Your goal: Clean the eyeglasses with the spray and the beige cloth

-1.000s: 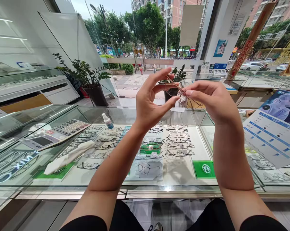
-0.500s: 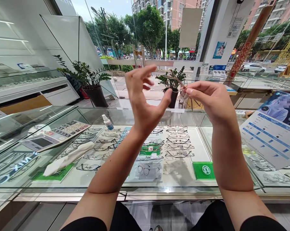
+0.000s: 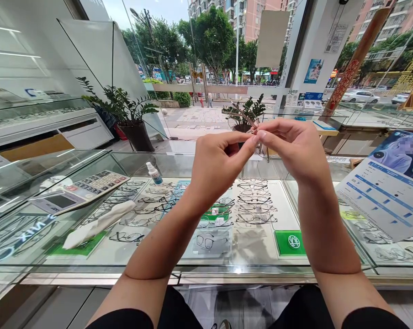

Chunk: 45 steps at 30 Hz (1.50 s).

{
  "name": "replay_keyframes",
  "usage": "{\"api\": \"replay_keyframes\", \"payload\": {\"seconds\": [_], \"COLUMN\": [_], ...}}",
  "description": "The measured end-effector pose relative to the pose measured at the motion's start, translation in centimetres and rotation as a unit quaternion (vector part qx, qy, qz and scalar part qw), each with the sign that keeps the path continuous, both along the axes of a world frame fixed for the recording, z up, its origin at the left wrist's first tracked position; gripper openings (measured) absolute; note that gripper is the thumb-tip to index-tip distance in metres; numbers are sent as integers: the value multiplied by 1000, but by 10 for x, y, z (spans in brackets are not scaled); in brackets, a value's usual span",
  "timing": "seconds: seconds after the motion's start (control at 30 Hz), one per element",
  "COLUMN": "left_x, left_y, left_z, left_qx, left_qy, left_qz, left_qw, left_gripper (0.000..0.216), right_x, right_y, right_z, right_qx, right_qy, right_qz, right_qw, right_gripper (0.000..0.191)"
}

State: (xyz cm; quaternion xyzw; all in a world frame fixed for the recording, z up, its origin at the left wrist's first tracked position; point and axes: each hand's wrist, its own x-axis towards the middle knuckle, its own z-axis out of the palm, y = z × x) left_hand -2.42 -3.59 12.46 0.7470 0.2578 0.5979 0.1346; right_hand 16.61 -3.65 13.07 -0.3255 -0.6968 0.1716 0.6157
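Observation:
Both my hands are raised above a glass display counter. My right hand pinches a thin-framed pair of glasses, its temple sticking up to the left. My left hand has its fingers curled and its thumb and fingertips closed on the same pair, touching my right fingertips. The lenses are mostly hidden behind my fingers. Under the glass lie rows of several other glasses.
On the counter's left stand a calculator, a white folded cloth and a small spray bottle. A tilted poster stands at the right. Potted plants sit behind, before the shop window.
My left hand first opened and drew away from the glasses, then came back down and closed on them beside my right fingertips. My right hand kept its hold.

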Motion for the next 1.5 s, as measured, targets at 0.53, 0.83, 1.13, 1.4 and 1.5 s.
{"api": "replay_keyframes", "payload": {"seconds": [0.53, 0.83, 1.13, 1.4, 1.5], "left_x": [-17, -48, -78, -83, -79], "left_y": [38, 46, 63, 83, 84], "left_z": [2, 10, -63, -117, -123], "left_qx": [9, 18, -110, -152, -154], "left_qy": [-27, 47, 262, 394, 427], "left_qz": [12, 46, 102, 95, 97], "left_qw": [1000, 998, 953, 902, 886], "left_gripper": [33, 14, 18, 17, 17], "right_x": [-20, -4, 27, 77, 92], "right_y": [-21, -18, 29, 72, 82], "right_z": [-2, 1, -89, -148, -161], "right_qx": [59, 119, -81, -194, -218], "right_qy": [-74, -8, -13, 6, 39], "right_qz": [-67, -138, -173, -244, -258], "right_qw": [993, 983, 982, 950, 940], "right_gripper": [11, 64, 72, 61, 60]}}
